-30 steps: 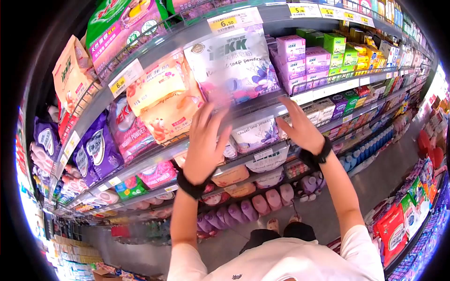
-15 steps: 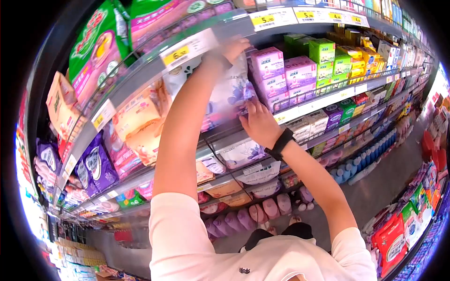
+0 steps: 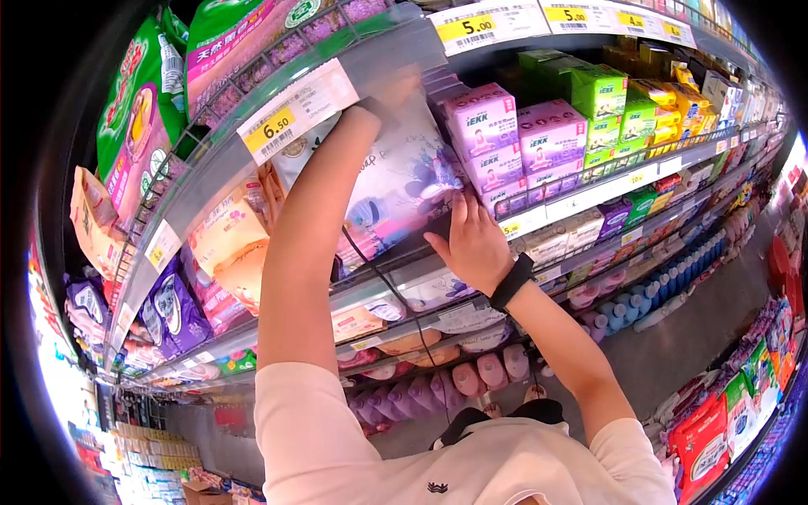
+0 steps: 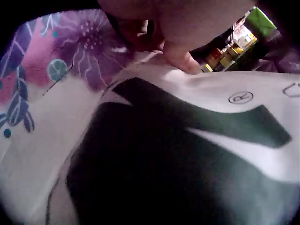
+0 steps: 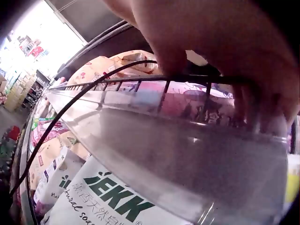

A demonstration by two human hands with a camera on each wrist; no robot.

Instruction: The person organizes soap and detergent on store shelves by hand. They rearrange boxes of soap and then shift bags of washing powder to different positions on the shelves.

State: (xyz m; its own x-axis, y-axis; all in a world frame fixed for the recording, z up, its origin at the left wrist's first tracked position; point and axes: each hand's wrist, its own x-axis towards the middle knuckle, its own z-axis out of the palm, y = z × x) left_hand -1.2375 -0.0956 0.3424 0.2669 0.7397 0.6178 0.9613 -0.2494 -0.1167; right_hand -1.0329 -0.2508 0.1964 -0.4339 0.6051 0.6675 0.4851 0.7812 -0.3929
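Observation:
A white bag of soap powder with purple flowers stands on the shelf behind a low wire rail. My left hand reaches over the front of the bag, its fingers curled at the bag's edge and gripping it. In the head view the upper shelf's price strip partly covers that hand. At the bag's lower right corner is my right hand, fingers stretched out over the wire rail and beside the bag. A black cord runs from near the right hand.
Purple soap boxes stand just right of the bag, green boxes beyond them. Peach-coloured bags are at the left. Overhead juts the upper shelf's edge with a price label. Another white bag sits on the shelf below.
Both hands were in front of the shelf below the bag's printing. The left has gone up over the bag's upper part, and the right has moved to its lower right corner.

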